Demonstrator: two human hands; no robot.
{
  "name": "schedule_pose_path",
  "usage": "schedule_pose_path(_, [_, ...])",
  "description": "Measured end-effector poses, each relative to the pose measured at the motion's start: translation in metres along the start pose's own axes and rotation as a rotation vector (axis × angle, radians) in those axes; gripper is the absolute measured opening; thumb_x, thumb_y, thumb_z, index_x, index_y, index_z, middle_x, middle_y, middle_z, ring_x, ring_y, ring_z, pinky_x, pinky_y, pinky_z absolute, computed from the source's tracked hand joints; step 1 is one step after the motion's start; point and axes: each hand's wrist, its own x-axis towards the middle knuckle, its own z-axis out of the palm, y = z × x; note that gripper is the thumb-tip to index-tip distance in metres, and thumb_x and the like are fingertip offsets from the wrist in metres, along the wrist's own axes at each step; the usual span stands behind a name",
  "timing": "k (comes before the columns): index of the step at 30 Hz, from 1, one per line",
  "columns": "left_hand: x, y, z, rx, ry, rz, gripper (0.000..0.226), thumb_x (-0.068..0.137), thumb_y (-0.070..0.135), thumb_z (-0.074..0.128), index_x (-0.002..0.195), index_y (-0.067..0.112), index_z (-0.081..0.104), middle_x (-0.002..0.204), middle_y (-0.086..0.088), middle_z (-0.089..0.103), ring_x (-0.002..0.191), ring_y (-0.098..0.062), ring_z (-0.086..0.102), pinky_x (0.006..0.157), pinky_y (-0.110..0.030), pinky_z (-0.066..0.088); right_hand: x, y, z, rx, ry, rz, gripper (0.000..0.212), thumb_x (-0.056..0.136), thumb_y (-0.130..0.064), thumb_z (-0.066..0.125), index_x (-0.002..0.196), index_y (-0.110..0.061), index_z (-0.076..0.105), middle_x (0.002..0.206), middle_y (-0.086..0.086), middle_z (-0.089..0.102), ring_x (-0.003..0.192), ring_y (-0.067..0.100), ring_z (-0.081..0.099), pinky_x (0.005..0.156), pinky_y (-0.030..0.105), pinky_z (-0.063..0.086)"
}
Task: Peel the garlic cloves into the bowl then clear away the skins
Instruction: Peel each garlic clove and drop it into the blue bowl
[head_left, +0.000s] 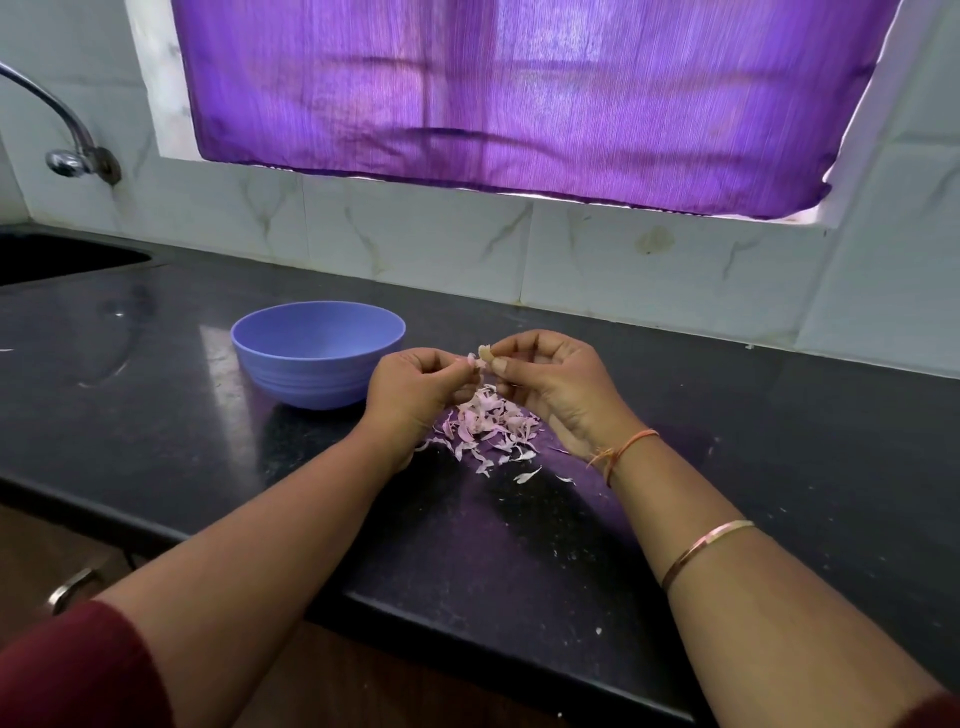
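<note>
The garlic clove (485, 353) is held up between the two hands, just above the counter. The right hand (558, 387) pinches it with curled fingers and thumb. The left hand (413, 387) pinches a pinkish flap of skin (471, 360) at the clove's left side, its fingertips almost meeting those of the right. Only the pale tip of the clove shows, the rest being covered by fingers.

Directly below and slightly nearer lies a loose pile of skins (488, 426) on the black countertop (727, 467), with a few scraps scattered toward the near edge. Both forearms reach in from the near side, wrists raised off the counter. The right one wears an orange thread (623, 447) and a metal bangle (706, 545).

The blue bowl (311, 374) stands just left of the left hand, which overlaps its right edge. The bowl's floor is hidden by the near wall, so its contents cannot be told. Far left are a sink (62, 257), cut off by the frame, and a tap (67, 150). A purple curtain (519, 104) hangs on the far wall.
</note>
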Motion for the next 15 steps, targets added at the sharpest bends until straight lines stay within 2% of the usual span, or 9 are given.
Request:
schedule_pose_path(4, [0.0018,-0.0024,-0.0004,0.061,0.029,0.024,0.013,0.085,0.009,0.066,0.072,0.007,0.068,0.073,-0.013,0.068,0.065,-0.015,0.061,0.072,-0.027,0.055,0.0009,-0.0006,-0.0024,0.060,-0.016,0.017,0.023,0.081,0.010,0.060,0.095,-0.008,0.061,0.074,0.012,0.061,0.066,0.018,0.057,0.061,0.022,0.053])
schedule_pose_path(7, [0.0023,-0.0021,-0.0004,0.081,0.050,0.034,0.014,0.085,0.013,0.067,0.073,0.005,0.068,0.072,-0.012,0.068,0.063,-0.014,0.060,0.069,-0.026,0.055,0.0012,-0.0005,-0.0027,0.068,-0.022,0.020,0.019,0.084,0.009,0.056,0.093,-0.006,0.065,0.075,0.006,0.060,0.064,0.011,0.053,0.062,0.020,0.051])
schedule_pose_path(10, [0.0015,-0.0025,-0.0001,0.057,0.083,0.039,0.026,0.083,0.023,0.069,0.070,0.000,0.067,0.065,-0.011,0.066,0.055,-0.011,0.057,0.058,-0.022,0.053,0.0016,0.0010,-0.0024,-0.058,0.025,0.030,0.009,0.084,0.000,0.061,0.088,-0.005,0.068,0.076,0.005,0.061,0.068,0.011,0.052,0.061,0.022,0.049])
schedule_pose_path(12, [0.0018,-0.0035,-0.0007,0.086,0.115,0.061,0.028,0.081,0.024,0.071,0.062,0.005,0.062,0.058,-0.006,0.061,0.049,-0.008,0.052,0.050,-0.020,0.046,0.0019,0.0020,-0.0020,-0.139,0.051,0.026,0.005,0.084,-0.006,0.064,0.087,-0.007,0.068,0.078,0.006,0.060,0.070,0.011,0.052,0.061,0.024,0.047])
schedule_pose_path(14, [0.0024,-0.0034,-0.0019,0.140,0.127,0.088,0.023,0.079,0.021,0.074,0.065,0.011,0.058,0.061,-0.002,0.060,0.052,-0.007,0.052,0.050,-0.020,0.045,0.0023,0.0031,-0.0015,-0.210,0.063,0.003,0.004,0.084,-0.007,0.065,0.085,-0.009,0.068,0.079,0.006,0.060,0.070,0.011,0.052,0.060,0.023,0.047])
schedule_pose_path(15, [0.0031,-0.0034,-0.0024,0.137,0.115,0.099,0.018,0.078,0.016,0.074,0.071,0.013,0.058,0.067,-0.002,0.062,0.058,-0.008,0.056,0.055,-0.021,0.049,0.0023,0.0036,-0.0013,-0.250,0.065,-0.011,0.004,0.084,-0.007,0.065,0.084,-0.009,0.069,0.079,0.006,0.060,0.071,0.012,0.052,0.060,0.023,0.047])
